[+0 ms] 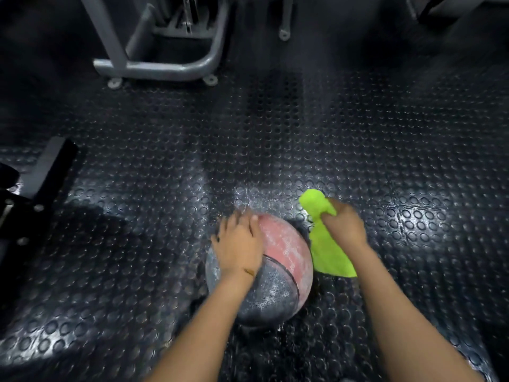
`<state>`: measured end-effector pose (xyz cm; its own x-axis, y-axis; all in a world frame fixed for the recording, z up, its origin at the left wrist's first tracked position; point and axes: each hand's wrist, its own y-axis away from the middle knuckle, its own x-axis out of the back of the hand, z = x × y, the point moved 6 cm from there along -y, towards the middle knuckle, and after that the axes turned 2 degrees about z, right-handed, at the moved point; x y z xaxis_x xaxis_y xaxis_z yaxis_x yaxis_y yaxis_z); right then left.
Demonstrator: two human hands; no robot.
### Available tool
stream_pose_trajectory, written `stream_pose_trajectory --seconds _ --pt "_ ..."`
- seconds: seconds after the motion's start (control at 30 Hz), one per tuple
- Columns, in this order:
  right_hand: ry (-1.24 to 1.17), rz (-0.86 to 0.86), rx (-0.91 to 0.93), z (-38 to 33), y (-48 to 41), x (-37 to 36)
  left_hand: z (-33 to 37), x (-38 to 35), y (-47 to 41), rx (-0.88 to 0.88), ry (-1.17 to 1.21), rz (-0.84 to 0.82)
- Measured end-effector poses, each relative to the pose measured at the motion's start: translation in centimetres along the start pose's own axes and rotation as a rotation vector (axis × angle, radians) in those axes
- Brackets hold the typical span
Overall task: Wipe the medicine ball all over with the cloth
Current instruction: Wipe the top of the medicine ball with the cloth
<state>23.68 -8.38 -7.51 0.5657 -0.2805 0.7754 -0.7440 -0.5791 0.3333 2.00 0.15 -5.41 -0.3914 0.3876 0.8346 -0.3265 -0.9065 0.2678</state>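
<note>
On studded rubber floor point(165, 166), left hand point(238, 245) flat on medicine ball point(286, 260); right hand point(344, 226) grip holds cloth point(326, 252).

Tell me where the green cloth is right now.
In the head view, the green cloth hangs bunched in the right hand, just right of the medicine ball that sits on the studded floor.

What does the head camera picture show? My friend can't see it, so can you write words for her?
A person's left hand rests on top of a pink and grey medicine ball on a black studded floor, while the right hand grips a bright green cloth beside the ball. Grey metal gym equipment stands behind.
</note>
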Motion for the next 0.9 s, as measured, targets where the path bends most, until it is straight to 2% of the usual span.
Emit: stream_pose_trajectory --seconds 0.07,0.13,0.2,0.23,0.3,0.37,0.43,0.5,0.57,0.67,0.73,0.8,0.9 --pt "-0.103 -0.044 0.031 -1.8 2.4 2.8 -0.4 -0.5 2.2 -0.024 -0.045 0.046" --pt "-0.155 -0.181 0.058 -3.6 5.3 2.4 -0.7 -0.6 2.5 -0.030 -0.036 0.096" --pt "-0.062 -0.309 0.153 -4.9 8.2 -0.9 -0.9 -0.6 2.1 -0.003 -0.009 0.125" --pt "0.013 -0.318 0.205 -5.3 9.6 -2.7 -0.9 -0.4 2.0 0.006 -0.003 0.140" --pt "0.117 -0.228 0.225 -5.4 10.5 -4.7 -0.8 -0.4 1.9 0.006 0.011 0.164" --pt "0.135 -0.150 0.154 -5.1 8.8 -5.1 -0.7 -0.3 2.2 0.000 0.007 0.166" --pt "0.099 -0.167 0.014 -4.9 6.0 -5.1 -0.4 -0.4 2.5 -0.025 -0.007 0.148" --pt "0.052 -0.201 -0.043 -5.2 4.5 -5.3 -0.4 -0.5 2.2 -0.008 -0.003 0.128" --pt "0.016 -0.186 0.042 -6.0 5.3 -5.2 -0.7 -0.5 1.6 0.046 -0.015 0.114" --pt "-0.001 0.032 0.251 -6.1 10.3 -3.7 -1.3 -0.5 0.9 0.148 -0.048 0.076" --pt "-0.042 0.115 0.260 -5.3 12.6 -3.1 -1.4 -0.6 1.2 0.137 -0.053 0.061" --pt "-0.023 0.076 0.198 -5.8 10.7 -3.2 -1.3 -0.6 1.6 0.096 -0.055 0.076" --pt "0.073 -0.160 0.072 -7.1 5.4 -4.8 -1.5 -0.6 1.3 0.098 -0.042 0.070"
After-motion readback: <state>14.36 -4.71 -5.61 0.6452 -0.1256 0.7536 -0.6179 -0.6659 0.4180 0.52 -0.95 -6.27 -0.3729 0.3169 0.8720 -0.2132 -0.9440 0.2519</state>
